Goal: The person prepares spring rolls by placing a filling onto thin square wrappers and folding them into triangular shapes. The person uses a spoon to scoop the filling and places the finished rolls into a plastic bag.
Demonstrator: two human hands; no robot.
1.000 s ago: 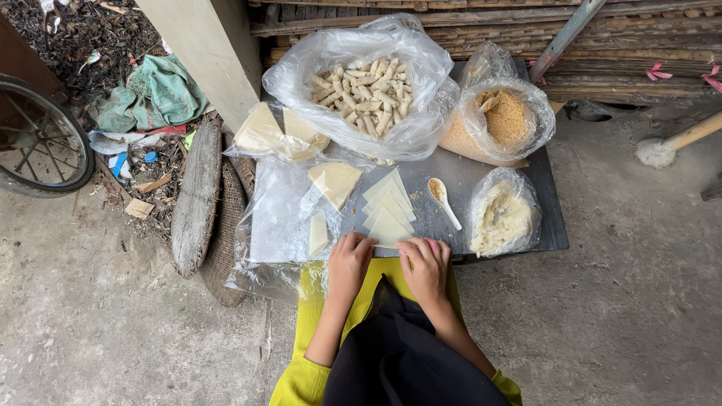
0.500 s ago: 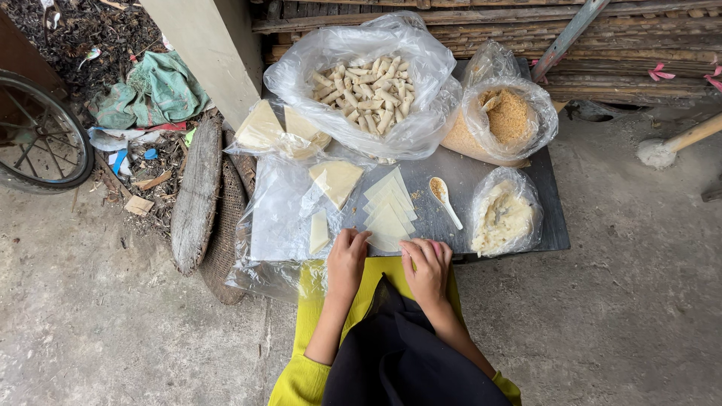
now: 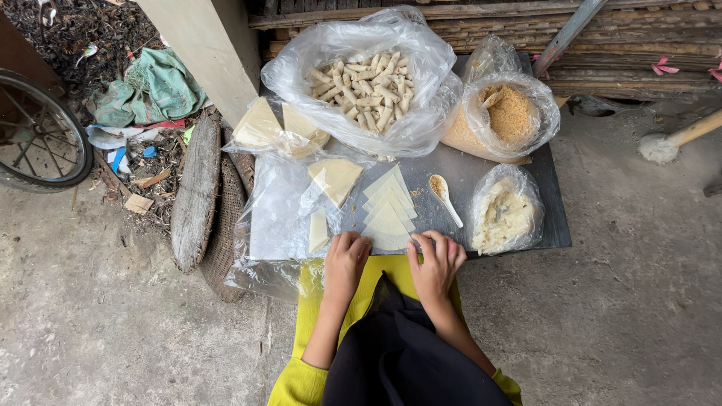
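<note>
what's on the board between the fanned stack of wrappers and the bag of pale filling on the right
In the head view, a white spoon with a little brownish filling in its bowl lies between the wrapper stack and the filling bag, on the dark board.

Wrapper sheets (image 3: 389,213): pale yellow, thin, triangular; fanned in an overlapping stack, lying flat on the dark table (image 3: 553,218) at its near edge; my fingers (image 3: 353,242) touch the nearest sheet from both sides.

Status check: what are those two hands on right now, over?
Left hand and right hand both at the near edge of the dark board, fingers on the stack of pale wrappers. White spoon alongside. Nothing blocking.
</note>
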